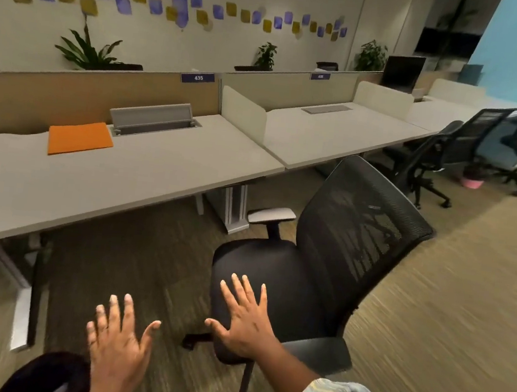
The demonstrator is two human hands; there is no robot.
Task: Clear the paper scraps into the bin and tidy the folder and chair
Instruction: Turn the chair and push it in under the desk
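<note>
- While both palms spread flat and empty, the right hand (246, 317) hovers over the black mesh-backed office chair (313, 265), apparently to push it under the grey desk (118, 181).
- Left hand (118, 337) hangs beside, holding nothing.
- Flat orange folder (80, 138) lies by the desk's rear.
- No scraps visible.

The folder (80, 138) lies on the desk (131, 179), the chair (317, 266) to its right.
</note>
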